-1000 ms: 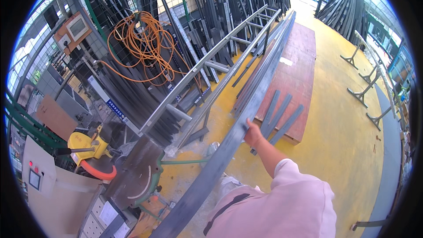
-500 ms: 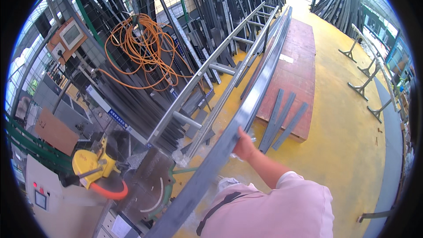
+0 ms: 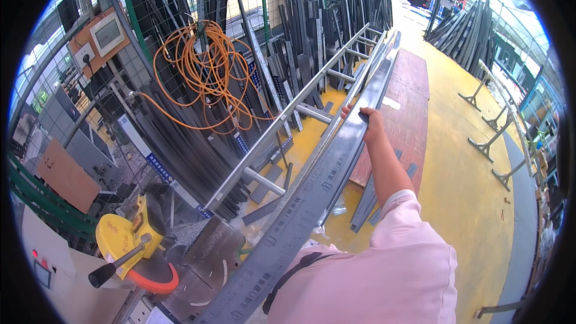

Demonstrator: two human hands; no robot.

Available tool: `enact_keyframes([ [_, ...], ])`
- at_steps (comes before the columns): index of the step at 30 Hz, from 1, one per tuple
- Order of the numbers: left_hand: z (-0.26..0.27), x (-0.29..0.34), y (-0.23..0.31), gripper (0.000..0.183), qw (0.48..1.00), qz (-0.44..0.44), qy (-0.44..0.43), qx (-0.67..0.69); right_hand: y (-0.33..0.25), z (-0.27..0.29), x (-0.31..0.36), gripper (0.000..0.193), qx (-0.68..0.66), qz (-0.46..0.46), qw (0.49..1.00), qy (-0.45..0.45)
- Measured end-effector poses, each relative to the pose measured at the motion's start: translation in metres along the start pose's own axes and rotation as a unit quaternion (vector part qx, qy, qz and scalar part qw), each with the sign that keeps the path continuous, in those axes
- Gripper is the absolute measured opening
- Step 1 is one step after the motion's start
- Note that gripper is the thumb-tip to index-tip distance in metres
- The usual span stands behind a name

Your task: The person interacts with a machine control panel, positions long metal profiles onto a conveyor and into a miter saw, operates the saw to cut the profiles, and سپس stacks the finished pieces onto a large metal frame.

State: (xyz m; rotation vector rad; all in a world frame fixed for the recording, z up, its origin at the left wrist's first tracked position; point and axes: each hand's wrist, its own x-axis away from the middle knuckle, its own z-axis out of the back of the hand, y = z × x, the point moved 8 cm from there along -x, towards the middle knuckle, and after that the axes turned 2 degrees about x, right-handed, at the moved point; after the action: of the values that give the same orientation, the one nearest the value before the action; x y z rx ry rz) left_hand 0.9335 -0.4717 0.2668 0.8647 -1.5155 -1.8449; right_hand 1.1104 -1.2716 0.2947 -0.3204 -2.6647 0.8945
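A long dark-grey metal profile (image 3: 300, 210) with printed marks along its face runs from the bottom edge up to the far right end of a roller rack (image 3: 294, 103). My right hand (image 3: 373, 123) is closed over the profile's far part, thumb on its upper face and fingers at its far edge. My right arm is stretched out in a pink sleeve. The profile's near end leaves the picture beside a cut-off saw (image 3: 123, 243) with a yellow guard, black handle and dark metal table (image 3: 207, 258). My left hand is out of sight.
An orange hose (image 3: 204, 78) hangs coiled on the mesh fence, with many dark profiles leaning behind. Right of the rack lies a reddish wooden platform (image 3: 411, 90), with several short grey strips (image 3: 366, 207) at its near end. Metal stands (image 3: 483, 147) line the right.
My right hand has moved farther out along the profile. The profile has shifted left against the rack, and its printed face now shows clearly. The view has shifted slightly.
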Motion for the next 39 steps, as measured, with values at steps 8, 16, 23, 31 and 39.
enact_keyframes([
  [8,0.028,-0.016,0.001,0.040,1.000,-0.008,0.017,-0.011,0.044,-0.019,0.019,0.046,0.011,-0.027,1.000,-0.011],
  [16,0.068,-0.024,-0.004,0.037,0.999,-0.013,0.036,-0.004,0.089,-0.020,0.042,0.044,0.023,-0.043,0.999,-0.022],
  [23,0.121,-0.020,-0.013,0.035,0.998,-0.014,0.062,-0.001,0.133,-0.024,0.059,0.043,0.066,-0.042,0.996,-0.032],
  [31,0.216,0.042,-0.025,0.032,0.981,-0.029,0.188,0.045,0.146,0.043,0.038,0.053,0.385,0.065,0.912,0.127],
  [39,0.158,0.241,-0.139,0.030,0.803,0.300,0.127,0.499,0.359,-0.123,0.244,0.067,0.741,0.141,0.376,-0.538],
])
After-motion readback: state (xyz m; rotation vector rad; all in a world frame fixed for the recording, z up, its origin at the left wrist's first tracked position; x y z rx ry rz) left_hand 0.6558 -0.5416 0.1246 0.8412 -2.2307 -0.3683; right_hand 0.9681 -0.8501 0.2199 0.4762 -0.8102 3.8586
